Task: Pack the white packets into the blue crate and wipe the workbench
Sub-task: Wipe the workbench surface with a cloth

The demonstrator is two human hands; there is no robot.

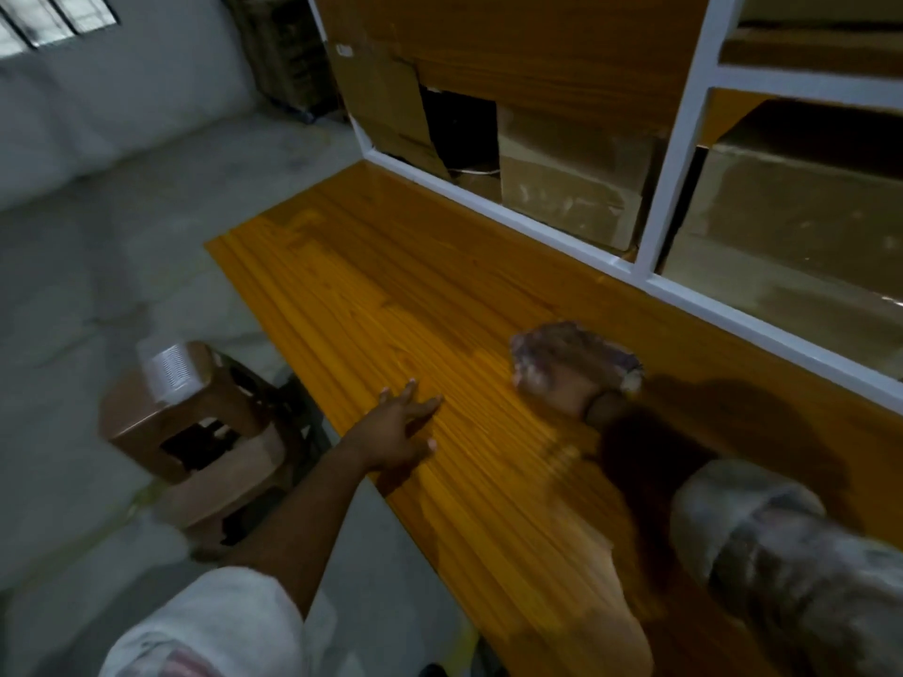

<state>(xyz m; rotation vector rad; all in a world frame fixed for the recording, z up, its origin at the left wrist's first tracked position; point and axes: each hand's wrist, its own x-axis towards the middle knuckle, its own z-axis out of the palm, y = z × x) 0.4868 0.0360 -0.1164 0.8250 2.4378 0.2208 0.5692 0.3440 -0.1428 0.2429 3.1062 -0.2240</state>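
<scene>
Wiping seemingly underway, packing likely finished; right hand [557,388] clenched round a crumpled cloth [579,346] pressed on the desk [391,285]; left hand [400,427] released, spread flat near its edge; no packets or blue crate on it.

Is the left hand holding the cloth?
No, the right hand grips the cloth on the workbench, while the left hand rests open with fingers spread.

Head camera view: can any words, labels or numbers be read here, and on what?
No text can be read.
White item on the stool: dark printed lines, too blurred to read.
Cardboard box: small pale label, too blurred to read.
</scene>
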